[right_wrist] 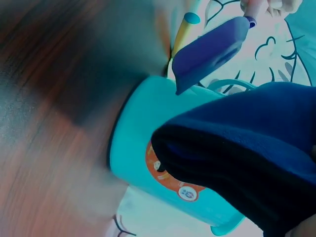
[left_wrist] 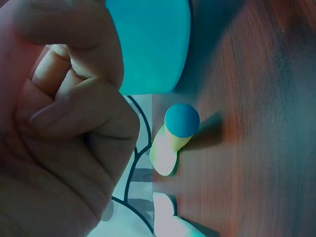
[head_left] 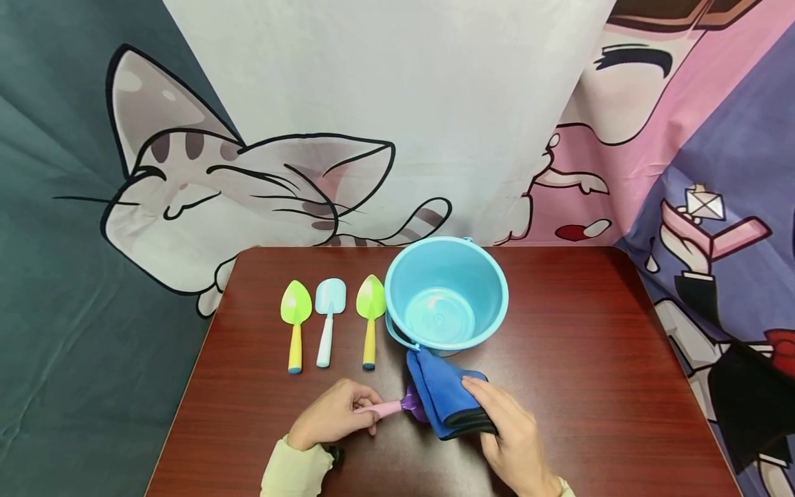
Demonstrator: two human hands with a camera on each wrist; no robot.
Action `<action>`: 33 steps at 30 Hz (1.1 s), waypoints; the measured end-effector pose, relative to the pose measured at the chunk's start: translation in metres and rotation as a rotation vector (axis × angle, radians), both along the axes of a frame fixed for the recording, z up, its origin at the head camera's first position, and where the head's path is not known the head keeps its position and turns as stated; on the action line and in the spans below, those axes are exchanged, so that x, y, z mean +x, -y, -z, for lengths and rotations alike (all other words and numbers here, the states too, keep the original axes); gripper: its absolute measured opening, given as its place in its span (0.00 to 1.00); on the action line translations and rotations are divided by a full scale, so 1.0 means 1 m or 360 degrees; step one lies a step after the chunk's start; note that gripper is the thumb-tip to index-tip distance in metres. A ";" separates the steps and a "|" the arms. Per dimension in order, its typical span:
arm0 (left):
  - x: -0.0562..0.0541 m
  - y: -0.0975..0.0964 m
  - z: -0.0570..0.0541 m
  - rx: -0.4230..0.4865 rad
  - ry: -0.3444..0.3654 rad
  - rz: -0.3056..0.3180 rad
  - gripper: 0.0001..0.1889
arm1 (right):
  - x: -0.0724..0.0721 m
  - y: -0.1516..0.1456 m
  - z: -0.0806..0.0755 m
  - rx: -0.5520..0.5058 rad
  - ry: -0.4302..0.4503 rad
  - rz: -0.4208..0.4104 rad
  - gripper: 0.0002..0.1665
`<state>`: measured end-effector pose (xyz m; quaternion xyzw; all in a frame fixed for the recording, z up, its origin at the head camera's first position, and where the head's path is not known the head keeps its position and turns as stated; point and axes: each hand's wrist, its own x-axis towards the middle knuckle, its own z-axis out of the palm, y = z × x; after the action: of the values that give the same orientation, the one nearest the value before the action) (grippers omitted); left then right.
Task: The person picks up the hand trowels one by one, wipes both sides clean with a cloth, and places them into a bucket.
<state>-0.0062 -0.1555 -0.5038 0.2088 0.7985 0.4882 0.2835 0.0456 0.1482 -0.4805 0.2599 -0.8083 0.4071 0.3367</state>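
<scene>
Low over the front of the table, my left hand (head_left: 341,413) grips the pink handle of a toy shovel (head_left: 413,404), its purple blade pointing right. My right hand (head_left: 514,433) holds a folded blue cloth (head_left: 444,395) with black edging by its right side. From the head, the cloth covers part of the blade. The right wrist view shows the purple shovel (right_wrist: 212,54) beyond the cloth (right_wrist: 256,123); whether they touch I cannot tell. In the left wrist view, curled fingers (left_wrist: 94,108) show, but the shovel is hidden.
A light-blue bucket (head_left: 391,293) stands at the table's back, its handle hanging left. Left of it lie a green-and-yellow trowel (head_left: 370,304), a pale blue shovel (head_left: 330,297) and another green-and-yellow trowel (head_left: 296,304). A printed curtain (head_left: 397,83) hangs behind the brown table (head_left: 590,359).
</scene>
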 end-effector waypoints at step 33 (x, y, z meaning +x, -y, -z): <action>0.000 -0.001 0.001 0.0115 -0.0050 0.0035 0.10 | 0.003 0.007 0.016 0.0925 0.0529 -0.0547 0.53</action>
<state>-0.0060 -0.1542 -0.5053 0.2353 0.7825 0.5101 0.2685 0.0488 0.1416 -0.4963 0.4069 -0.8783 0.2478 0.0397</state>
